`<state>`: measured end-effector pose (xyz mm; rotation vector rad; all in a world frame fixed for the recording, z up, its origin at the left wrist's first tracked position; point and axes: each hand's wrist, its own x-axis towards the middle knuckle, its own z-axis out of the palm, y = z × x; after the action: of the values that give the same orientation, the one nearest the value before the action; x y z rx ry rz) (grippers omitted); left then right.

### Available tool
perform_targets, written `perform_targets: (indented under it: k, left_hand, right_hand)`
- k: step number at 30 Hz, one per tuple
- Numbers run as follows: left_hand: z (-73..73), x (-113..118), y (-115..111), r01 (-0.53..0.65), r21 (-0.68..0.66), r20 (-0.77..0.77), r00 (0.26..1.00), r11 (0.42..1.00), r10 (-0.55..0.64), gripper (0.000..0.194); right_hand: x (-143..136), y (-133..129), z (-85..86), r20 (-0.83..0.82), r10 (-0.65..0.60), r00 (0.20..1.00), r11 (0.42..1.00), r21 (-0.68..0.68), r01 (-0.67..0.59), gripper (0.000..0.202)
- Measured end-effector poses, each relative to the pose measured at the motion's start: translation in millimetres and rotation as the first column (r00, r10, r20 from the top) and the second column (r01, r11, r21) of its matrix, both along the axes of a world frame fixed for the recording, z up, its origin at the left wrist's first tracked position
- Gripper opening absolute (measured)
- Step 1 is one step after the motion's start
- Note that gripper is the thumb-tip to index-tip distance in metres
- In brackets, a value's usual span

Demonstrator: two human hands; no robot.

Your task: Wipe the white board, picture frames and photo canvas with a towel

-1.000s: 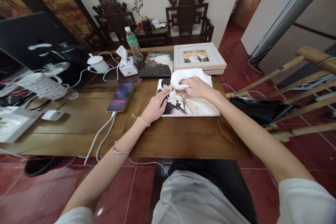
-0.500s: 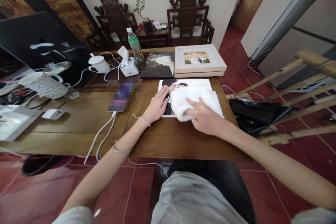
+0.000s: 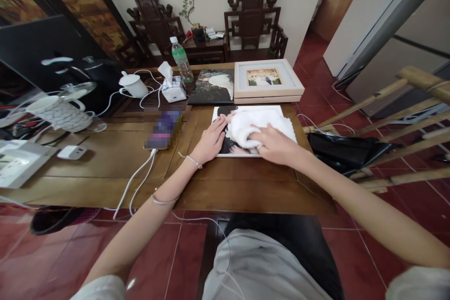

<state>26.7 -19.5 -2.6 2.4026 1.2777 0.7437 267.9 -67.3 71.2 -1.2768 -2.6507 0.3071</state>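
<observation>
A white-edged photo panel [image 3: 228, 146] with a picture of people lies flat on the wooden table [image 3: 232, 187]. My left hand [image 3: 211, 140] rests open on its left side, fingers stretched out. My right hand [image 3: 277, 145] grips a fluffy white cloth [image 3: 258, 126] and presses it onto the panel's surface. The cloth covers most of the panel's middle and right part. Behind the panel stand a framed photo [image 3: 267, 79] in a pale box-like frame and a dark photo panel [image 3: 213, 86] with a white dress.
Left of the panel lies a phone [image 3: 162, 130] on a charging cable. A tissue box [image 3: 173, 90], a green-labelled bottle [image 3: 182, 61], a lidded cup [image 3: 133, 85] and a patterned mug [image 3: 59, 113] stand farther left. A bamboo rack [image 3: 418, 103] is beyond the table's right edge.
My right hand and the cloth have shifted slightly up and away from me, uncovering more of the panel's lower edge. My left hand stays in place.
</observation>
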Motion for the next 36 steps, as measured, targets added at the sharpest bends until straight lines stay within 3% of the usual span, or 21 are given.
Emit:
perform_targets:
  k: [4,8,11,14,18,21,25,29,32,36]
  left_hand:
    - [-2.2,-0.8,1.8,0.01,0.014,0.035,0.999,1.0,-0.01,0.052]
    - [2.9,0.5,-0.6,-0.012,0.005,0.14,0.99,1.0,0.011,0.053]
    - [10.6,1.3,-5.1,-0.103,0.004,0.307,0.947,0.995,0.097,0.061]
    - [16.1,1.1,-8.9,-0.175,0.013,0.413,0.898,0.984,0.155,0.065]
    - [14.9,-0.8,-9.9,-0.158,0.03,0.378,0.916,0.987,0.135,0.068]
    - [9.8,-1.3,-8.8,-0.088,0.04,0.26,0.963,0.995,0.075,0.07]
    - [5.3,0.9,-7.6,0.017,0.008,0.085,0.996,1.0,-0.017,0.066]
    - [4.8,3.1,-6.1,0.036,0.043,0.047,0.998,0.998,-0.038,0.055]
    - [3.7,3.0,-4.2,0.027,0.06,0.041,0.999,0.998,-0.029,0.05]
    - [1.7,1.6,-1.9,0.035,0.077,0.028,0.999,0.996,-0.037,0.049]
  right_hand:
    - [-17.3,40.7,-0.7,0.016,-0.131,0.991,0.99,0.05,0.13,0.045]
    - [-45.0,52.9,-7.4,0.058,-0.162,0.985,0.98,0.122,0.154,0.049]
    - [-63.4,41.1,-11.9,0.108,-0.083,0.991,0.989,0.13,0.068,0.052]
    - [-70.2,17.6,-12.8,0.152,0.078,0.985,0.991,0.094,-0.093,0.049]
    - [-54.4,-16.5,-9.2,0.128,0.282,0.951,0.957,0.037,-0.289,0.049]
    - [-28.2,-35.5,-4.5,0.094,0.333,0.938,0.943,-0.029,-0.332,0.051]
    - [10.9,-43.0,-1.5,0.072,0.242,0.968,0.97,-0.035,-0.24,0.056]
    - [35.4,-22.0,-4.8,0.056,0.079,0.995,0.997,0.017,-0.08,0.051]
    - [35.4,8.0,-7.1,0.02,-0.04,0.999,0.997,0.063,0.038,0.05]
    - [10.7,48.3,-4.1,-0.139,-0.14,0.98,0.989,0.028,0.145,0.048]
